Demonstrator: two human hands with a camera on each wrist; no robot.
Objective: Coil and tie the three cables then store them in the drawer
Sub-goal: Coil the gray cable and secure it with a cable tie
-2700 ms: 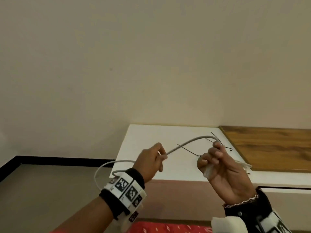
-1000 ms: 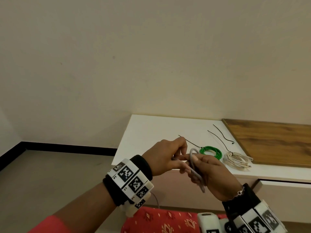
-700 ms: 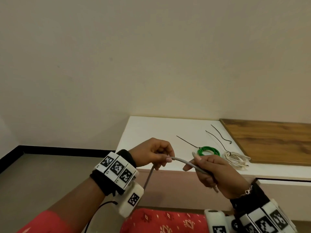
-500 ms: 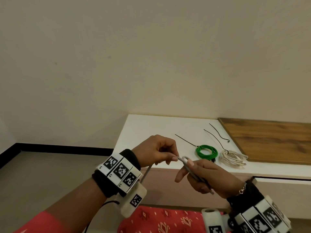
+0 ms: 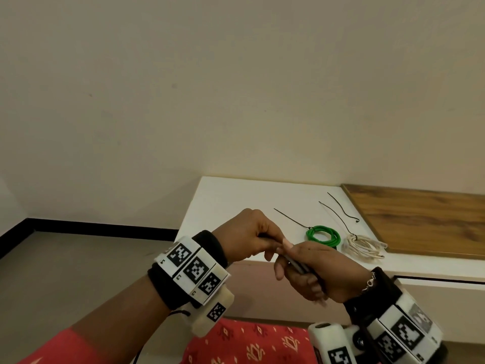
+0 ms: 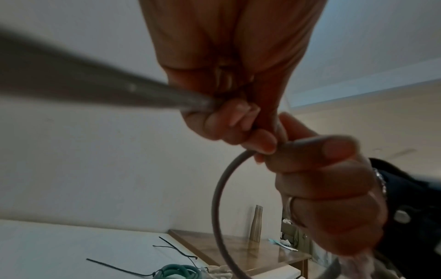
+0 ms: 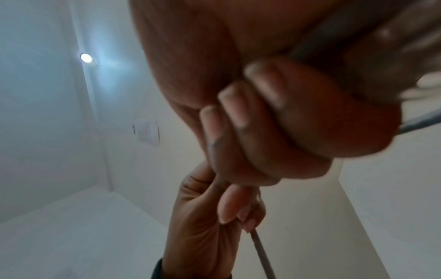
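Both hands are raised in front of the white cabinet top (image 5: 236, 200), working a grey cable (image 5: 298, 264). My right hand (image 5: 309, 269) grips the gathered grey loops (image 6: 218, 198) in its curled fingers. Touching it from the left, my left hand (image 5: 252, 235) pinches the cable's free run (image 6: 71, 88) against the right hand's thumb. A green cable coil (image 5: 323, 234) and a white cable coil (image 5: 363, 245) lie tied on the cabinet top. One loose black tie (image 5: 342, 207) lies behind them.
A wooden panel (image 5: 425, 222) covers the cabinet's right part. A dark seam of a drawer front (image 5: 441, 280) runs under the top at the right. Grey floor with a black skirting (image 5: 91, 228) lies to the left. Red patterned cloth (image 5: 249, 342) is below my arms.
The hands have drawn together from about a hand's width apart. The left hand has brought another length of grey cable onto the loops held by the right hand.
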